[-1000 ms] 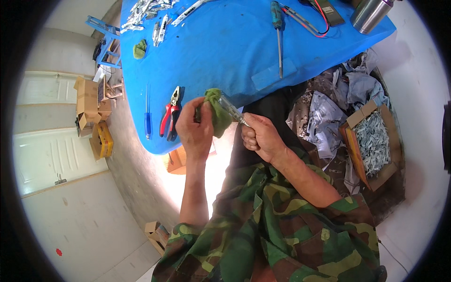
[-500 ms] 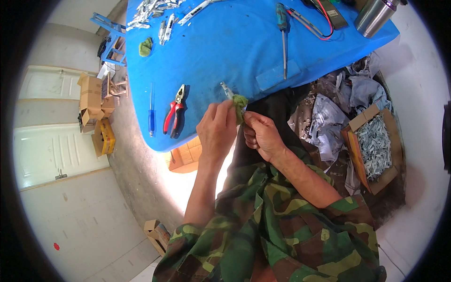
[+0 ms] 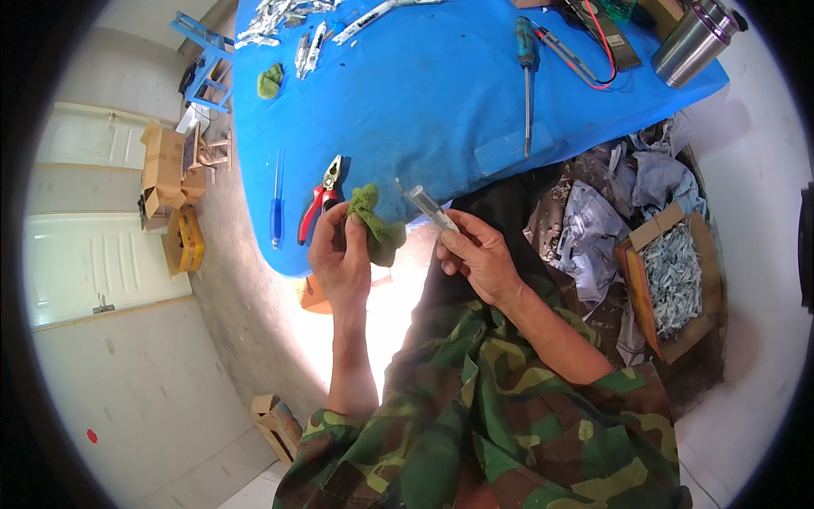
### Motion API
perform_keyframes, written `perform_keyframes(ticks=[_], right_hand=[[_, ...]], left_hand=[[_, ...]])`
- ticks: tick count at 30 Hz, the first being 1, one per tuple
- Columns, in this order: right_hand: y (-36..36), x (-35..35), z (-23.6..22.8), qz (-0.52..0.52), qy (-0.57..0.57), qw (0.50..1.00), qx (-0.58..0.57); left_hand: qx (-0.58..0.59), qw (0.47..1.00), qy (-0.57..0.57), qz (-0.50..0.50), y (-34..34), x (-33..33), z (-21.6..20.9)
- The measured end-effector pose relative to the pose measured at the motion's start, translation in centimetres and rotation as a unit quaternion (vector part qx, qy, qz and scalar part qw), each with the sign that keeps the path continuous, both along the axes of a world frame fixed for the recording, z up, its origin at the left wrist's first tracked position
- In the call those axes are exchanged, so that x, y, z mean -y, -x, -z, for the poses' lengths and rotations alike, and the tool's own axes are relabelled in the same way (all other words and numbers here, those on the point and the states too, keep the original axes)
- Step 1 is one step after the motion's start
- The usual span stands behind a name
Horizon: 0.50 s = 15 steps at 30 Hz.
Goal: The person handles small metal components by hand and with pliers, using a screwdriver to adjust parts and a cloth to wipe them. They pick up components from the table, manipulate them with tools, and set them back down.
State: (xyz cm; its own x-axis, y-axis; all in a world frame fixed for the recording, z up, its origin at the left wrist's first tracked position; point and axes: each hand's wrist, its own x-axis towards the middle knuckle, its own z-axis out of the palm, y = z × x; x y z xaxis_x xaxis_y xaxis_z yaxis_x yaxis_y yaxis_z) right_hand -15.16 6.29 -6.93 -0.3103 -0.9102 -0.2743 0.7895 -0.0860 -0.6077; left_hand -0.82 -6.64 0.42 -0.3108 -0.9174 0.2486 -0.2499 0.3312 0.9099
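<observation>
A crumpled green cloth point(image 3: 381, 235) is pinched in my left hand point(image 3: 337, 254), over the near edge of the blue-covered table. Just to the right, my right hand point(image 3: 480, 261) grips a slim clear tube point(image 3: 431, 206) between thumb and fingers. White material shows inside the tube, and a thin dark tip sticks out of its far end. Cloth and tube are apart. Beyond my left hand lie red-handled pliers point(image 3: 312, 208), their handles partly hidden by it. A screwdriver point(image 3: 276, 220) with a blue handle lies left of the pliers.
On the blue tabletop point(image 3: 407, 102) are a second green cloth point(image 3: 270, 81), a pile of silvery-white pieces point(image 3: 275, 21), a long teal-handled screwdriver point(image 3: 526, 51) and a steel flask point(image 3: 694, 44). A carton of shredded-looking pale pieces point(image 3: 674, 280) stands on the floor at right.
My hands have moved apart. The left has drawn the green cloth leftward off the tube, while the right keeps hold of the tube, now largely uncovered. The whole view has shifted slightly.
</observation>
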Motion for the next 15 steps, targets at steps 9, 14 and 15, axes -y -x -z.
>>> perform_keyframes(ticks=[9,14,15], right_hand=[[-0.5,0.2,-0.1,0.027,-0.007,0.999,-0.020],[-1.1,0.5,-0.2,0.036,-0.042,0.997,-0.060],[-1.1,0.6,-0.3,0.043,-0.049,0.995,-0.077]], left_hand=[[0.020,1.000,0.001,0.013,-0.5,-1.8,-0.9],[0.120,0.984,0.111,0.073,1.1,-3.8,-0.5],[0.145,0.976,0.138,0.086,1.5,-4.0,-0.2]])
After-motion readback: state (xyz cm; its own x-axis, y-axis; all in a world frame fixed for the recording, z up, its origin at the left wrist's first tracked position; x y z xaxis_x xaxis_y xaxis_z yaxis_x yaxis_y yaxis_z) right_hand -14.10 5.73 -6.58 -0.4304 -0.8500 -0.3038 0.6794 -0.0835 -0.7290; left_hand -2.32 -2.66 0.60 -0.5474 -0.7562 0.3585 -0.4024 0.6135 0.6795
